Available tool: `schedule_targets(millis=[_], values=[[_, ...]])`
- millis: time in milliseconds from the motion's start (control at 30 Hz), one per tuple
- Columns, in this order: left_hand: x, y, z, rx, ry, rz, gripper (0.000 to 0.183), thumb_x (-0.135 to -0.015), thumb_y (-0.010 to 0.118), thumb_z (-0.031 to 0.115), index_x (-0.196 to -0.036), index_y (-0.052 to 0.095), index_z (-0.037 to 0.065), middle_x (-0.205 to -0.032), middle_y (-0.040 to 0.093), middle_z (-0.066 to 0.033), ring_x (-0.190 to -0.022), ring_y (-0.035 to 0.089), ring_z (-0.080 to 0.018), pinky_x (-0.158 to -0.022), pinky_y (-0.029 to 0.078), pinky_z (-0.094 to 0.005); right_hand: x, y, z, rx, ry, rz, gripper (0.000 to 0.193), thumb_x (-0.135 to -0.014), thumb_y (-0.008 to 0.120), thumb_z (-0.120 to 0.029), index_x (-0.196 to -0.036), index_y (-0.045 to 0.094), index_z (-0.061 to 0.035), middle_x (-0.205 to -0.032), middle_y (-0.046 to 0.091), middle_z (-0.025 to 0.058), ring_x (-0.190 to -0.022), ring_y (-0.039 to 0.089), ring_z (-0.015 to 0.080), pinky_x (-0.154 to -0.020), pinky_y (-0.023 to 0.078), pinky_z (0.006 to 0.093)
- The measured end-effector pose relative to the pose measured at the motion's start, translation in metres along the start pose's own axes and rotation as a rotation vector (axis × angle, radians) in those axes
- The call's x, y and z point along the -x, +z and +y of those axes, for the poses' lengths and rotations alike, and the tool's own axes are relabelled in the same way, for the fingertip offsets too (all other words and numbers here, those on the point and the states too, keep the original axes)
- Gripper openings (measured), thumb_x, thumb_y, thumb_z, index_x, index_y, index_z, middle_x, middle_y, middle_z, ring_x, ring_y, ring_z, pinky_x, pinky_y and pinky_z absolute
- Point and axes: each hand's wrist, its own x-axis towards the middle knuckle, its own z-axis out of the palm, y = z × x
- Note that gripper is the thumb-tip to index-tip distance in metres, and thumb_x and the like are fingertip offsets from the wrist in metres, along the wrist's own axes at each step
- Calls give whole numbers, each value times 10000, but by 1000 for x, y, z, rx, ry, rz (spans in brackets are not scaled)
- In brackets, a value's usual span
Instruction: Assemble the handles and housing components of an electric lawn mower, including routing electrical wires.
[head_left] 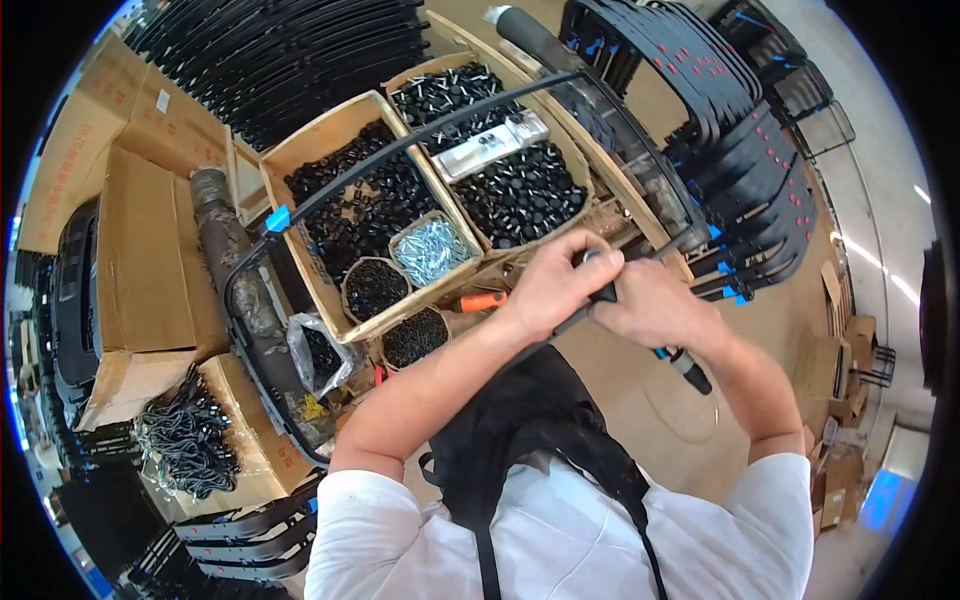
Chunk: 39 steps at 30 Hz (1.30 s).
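A large black tube frame point(478, 107) with blue clips lies slanted across the bench, and its near bar passes under my hands. My left hand point(562, 284) is closed at this bar, thumb and fingers pinched together around something dark that they mostly hide. Pressed close beside it, my right hand point(648, 303) wraps around a slim black powered screwdriver point(688, 368). The driver's rear end with a blue band sticks out below the palm, and its dark front end points toward my left fingers. The contact point between driver and frame is hidden.
Beyond my hands, a wooden tray point(372, 108) holds black caps, a box of silver screws point(432, 250) and tubs of small black parts point(376, 290). An orange-handled tool point(482, 301) lies nearby. Cardboard boxes point(150, 260) stand left; stacked black frames point(740, 150) stand right.
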Motion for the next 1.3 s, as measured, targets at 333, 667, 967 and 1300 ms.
schedule_targets(millis=[333,667,967,1300], values=[[50,40,-52,107,-23,26,231,-1008,756,275,-1086,692,67,-995,653,34,-891,582,-58,-801,492,-257,56,55,20,-1,70,-78,446,-848,620,-324,-720,682,99,-749,703,292,-790,738,443,-785,591,511],[60,57,-60,40,61,203,223,-1011,740,259,-1097,694,58,-985,650,28,-899,578,-64,-826,493,-262,65,52,26,25,-66,-32,423,-854,617,-318,-859,745,85,-885,742,293,-884,741,457,-844,585,521],[80,62,-79,-13,136,298,183,-1022,725,248,-1068,686,75,-967,612,54,-894,516,-54,-816,453,-254,64,66,33,73,-162,-44,421,-841,632,-300,-950,737,92,-947,752,295,-933,745,443,-863,585,524],[80,65,-85,6,174,365,160,-1024,720,229,-1063,696,76,-961,614,55,-892,518,-54,-819,457,-261,59,76,34,45,-135,-19,461,-838,639,-316,-1074,724,71,-984,758,284,-971,741,445,-886,579,534]])
